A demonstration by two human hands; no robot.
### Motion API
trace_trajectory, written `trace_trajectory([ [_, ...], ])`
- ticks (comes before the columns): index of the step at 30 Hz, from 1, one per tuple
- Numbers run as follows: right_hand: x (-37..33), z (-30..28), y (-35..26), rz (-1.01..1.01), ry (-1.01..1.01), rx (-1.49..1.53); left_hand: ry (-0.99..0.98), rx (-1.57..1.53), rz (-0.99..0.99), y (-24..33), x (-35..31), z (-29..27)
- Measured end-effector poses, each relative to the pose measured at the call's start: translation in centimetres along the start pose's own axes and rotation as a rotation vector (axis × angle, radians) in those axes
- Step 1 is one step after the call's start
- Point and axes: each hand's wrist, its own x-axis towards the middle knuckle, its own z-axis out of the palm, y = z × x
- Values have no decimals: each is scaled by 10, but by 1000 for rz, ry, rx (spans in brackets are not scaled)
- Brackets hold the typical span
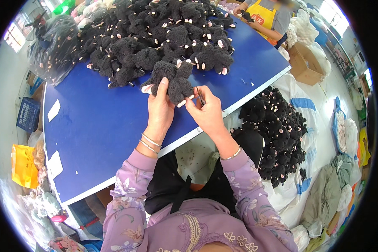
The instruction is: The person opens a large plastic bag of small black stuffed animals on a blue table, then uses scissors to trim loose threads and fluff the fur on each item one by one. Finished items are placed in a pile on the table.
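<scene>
Left hand: closed on the black plush toy, thumb up over its front, fingers hidden behind it; two bangles on the wrist.
Right hand: pinched narrow around a thin dark tool, tip pointing toward the toy's lower right edge; one bangle on the wrist.
Toy: held just above the counter, between the pile and the near edge; fuzzy black body, pale pink pads on its limbs; upright, slightly tilted.
Tool: slim and dark, kind cannot be told; just beside the toy, contact not clear.
Pile: many like black toys heaped on the far half of the counter, near the held toy.
Counter: blue top with a white rim, bare in its near half apart from a few white paper scraps.
Sack: white, open, right of the counter, filled with more black toys.
Bag: clear plastic, at the far left corner, holding black toys.
Other person: yellow apron, at the far end of the counter, hands on a dark toy.
</scene>
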Motion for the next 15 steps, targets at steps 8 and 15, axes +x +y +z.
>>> trace_trajectory([
  [8,-2,-5,0,-160,27,-29,-98,45,-36,2,-6,4],
  [15,0,-7,9,-144,19,-3,-122,202,-215,1,-8,3],
])
